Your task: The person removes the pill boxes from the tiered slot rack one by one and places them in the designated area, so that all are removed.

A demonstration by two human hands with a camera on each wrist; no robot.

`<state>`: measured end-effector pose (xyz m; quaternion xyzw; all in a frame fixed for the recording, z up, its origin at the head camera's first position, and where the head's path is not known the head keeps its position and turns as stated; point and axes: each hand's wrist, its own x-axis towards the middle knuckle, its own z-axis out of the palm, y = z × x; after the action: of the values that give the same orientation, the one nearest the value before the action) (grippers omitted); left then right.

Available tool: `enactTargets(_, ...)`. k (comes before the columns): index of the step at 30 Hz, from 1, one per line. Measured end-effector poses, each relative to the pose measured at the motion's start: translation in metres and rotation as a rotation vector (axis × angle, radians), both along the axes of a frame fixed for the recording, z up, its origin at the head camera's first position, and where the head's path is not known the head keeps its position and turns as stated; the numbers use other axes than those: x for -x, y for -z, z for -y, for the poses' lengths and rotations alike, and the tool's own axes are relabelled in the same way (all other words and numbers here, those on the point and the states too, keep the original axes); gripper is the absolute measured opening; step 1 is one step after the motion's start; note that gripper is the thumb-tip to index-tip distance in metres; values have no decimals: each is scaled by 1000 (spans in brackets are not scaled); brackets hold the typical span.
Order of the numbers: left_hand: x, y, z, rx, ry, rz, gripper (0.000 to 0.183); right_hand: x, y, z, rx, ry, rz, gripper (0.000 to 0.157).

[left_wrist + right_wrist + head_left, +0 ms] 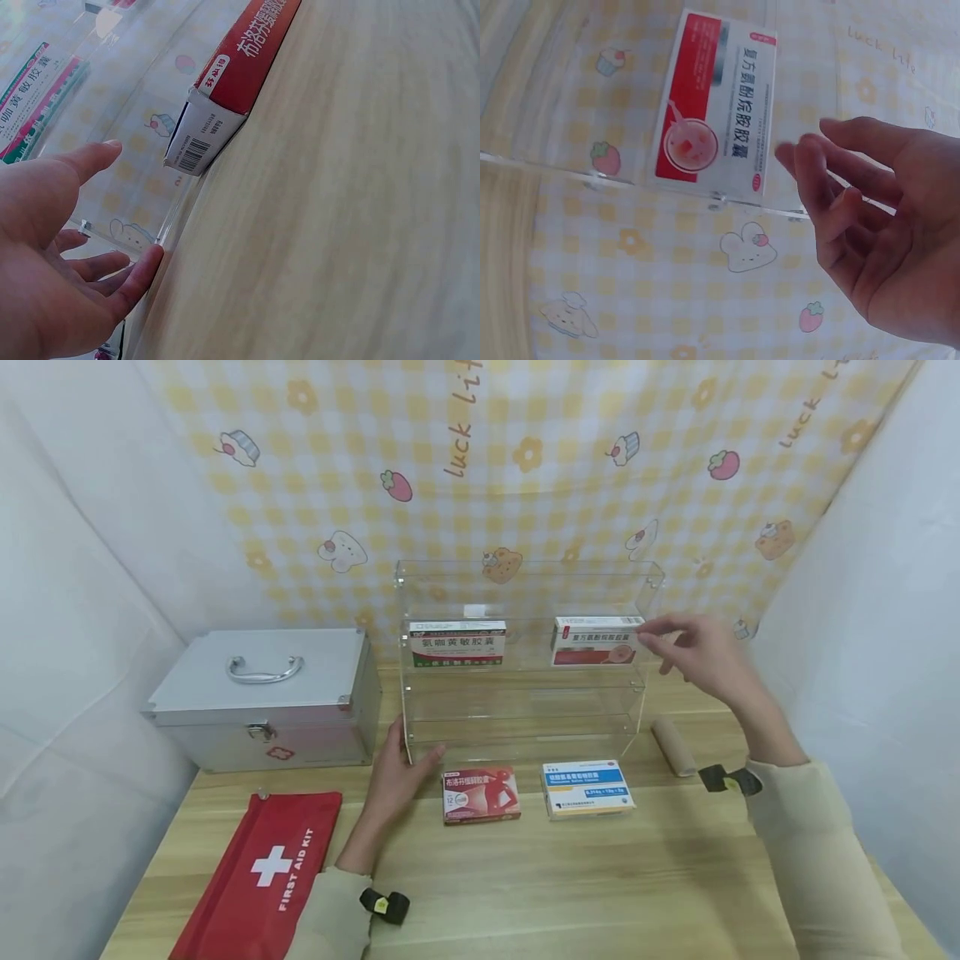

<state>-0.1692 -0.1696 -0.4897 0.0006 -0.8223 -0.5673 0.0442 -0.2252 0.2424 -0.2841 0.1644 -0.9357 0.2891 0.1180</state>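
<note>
A clear acrylic shelf rack (517,702) stands on the table. On its upper tier sit a green-and-white medicine box (458,645) at left and a red-and-white medicine box (595,642) at right. My right hand (701,656) hovers at the right end of the red-and-white box; in the right wrist view its bent fingers hold nothing and a gap shows to the box (714,105). My left hand (393,777) is at the rack's lower left corner, fingers spread and fingertips at its side edge (161,241). A red medicine box (481,795) and a blue-and-white medicine box (588,789) lie before the rack.
A silver metal case (258,697) with a handle stands left of the rack. In front of it lies a red first aid pouch (262,872). A brown cardboard tube (673,747) lies right of the rack. A yellow checked cloth (517,485) hangs behind.
</note>
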Motion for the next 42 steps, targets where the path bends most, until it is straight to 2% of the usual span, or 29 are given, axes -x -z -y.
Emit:
enactTargets(4,0,1,0,-2,1,-7,87,6,-7,5,-95,62,-52,26)
enactTargets(7,1,2,0,-3,1,-14,88,9,-8,10,-179,93,-23,29)
enactTargets(12,2,3,0,-4,0,-9,89,14,-2,19,-191,67,13,29)
enactTargets(15,2,3,0,-3,0,-7,90,17,-1,22,-191,52,-26,28)
enactTargets(20,1,3,0,-12,4,-8,90,22,-2,18,-280,59,-84,32)
enactTargets(25,1,3,0,-6,7,-3,90,27,2,15,-302,10,-2,39)
enactTargets(29,0,2,0,-8,1,4,89,32,3,13,-277,-18,37,37)
enactTargets(35,0,1,1,-15,-3,11,89,40,-6,9,-177,-50,162,30)
enactTargets(42,1,2,0,-10,-3,15,89,46,-15,4,-160,-73,221,30)
